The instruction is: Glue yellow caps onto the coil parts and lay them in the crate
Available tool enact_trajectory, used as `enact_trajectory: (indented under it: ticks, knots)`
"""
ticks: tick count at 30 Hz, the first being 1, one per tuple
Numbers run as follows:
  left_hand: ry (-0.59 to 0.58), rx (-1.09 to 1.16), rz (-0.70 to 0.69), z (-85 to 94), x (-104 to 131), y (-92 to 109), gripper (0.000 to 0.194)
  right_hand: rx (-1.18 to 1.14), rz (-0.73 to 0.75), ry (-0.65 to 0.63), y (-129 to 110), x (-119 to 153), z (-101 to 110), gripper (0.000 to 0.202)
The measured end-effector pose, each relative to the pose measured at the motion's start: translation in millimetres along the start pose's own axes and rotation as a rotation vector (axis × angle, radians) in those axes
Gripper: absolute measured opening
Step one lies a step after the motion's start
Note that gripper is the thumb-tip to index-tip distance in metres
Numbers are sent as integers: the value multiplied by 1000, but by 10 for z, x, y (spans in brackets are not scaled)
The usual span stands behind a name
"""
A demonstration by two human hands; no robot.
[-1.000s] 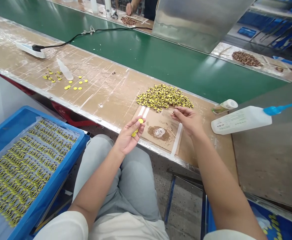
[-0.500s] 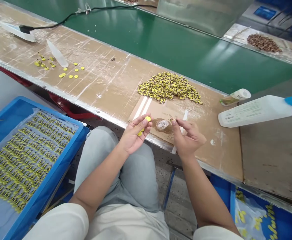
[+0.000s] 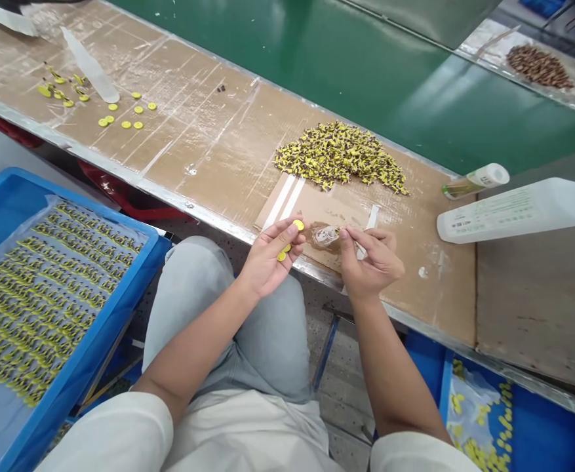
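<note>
Between thumb and forefinger, my left hand pinches a yellow disc; further yellow discs are tucked under its curled fingers. My right hand is closed in a pinch around a small yellow-and-brown piece, mostly hidden by the fingertips. That piece is at the right edge of a blob of clear glue on a cardboard sheet. Behind the sheet lies a heap of small yellow-and-brown pieces.
A blue tray at left holds rows of yellow-and-brown pieces. Loose yellow discs lie by a white spatula-like strip. At right, a white bottle lies near a small tube. A lower blue bin contains yellow discs.
My right hand has brought its piece slightly down and left to the glue, with its fingers drawn closer together. My left hand still pinches the disc. The whole view has shifted a little.
</note>
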State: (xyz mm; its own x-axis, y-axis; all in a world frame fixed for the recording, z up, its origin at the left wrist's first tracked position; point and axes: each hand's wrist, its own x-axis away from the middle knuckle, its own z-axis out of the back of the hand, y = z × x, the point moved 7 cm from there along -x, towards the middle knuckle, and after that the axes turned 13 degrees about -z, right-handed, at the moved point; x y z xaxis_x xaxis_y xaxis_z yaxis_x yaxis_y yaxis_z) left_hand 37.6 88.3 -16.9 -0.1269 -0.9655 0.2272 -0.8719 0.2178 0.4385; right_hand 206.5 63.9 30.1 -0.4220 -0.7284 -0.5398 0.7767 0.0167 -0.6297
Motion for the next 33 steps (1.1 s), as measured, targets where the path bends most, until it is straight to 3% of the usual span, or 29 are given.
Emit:
enact_trajectory:
  ticks: [8, 19, 30, 33]
  knots:
    - [33, 21, 27, 9, -2, 7, 18, 52, -18, -50, 20, 2, -39, 17]
    - [-2, 7, 22, 19, -11, 15, 18, -113, 31, 5, 30, 14, 15, 12]
    - [-10, 15, 15, 14, -13, 18, 19, 70, 60, -77, 58, -1, -32, 16]
    - [-11, 17, 14, 11, -9, 19, 19, 30, 119, -48, 9, -4, -30, 13]
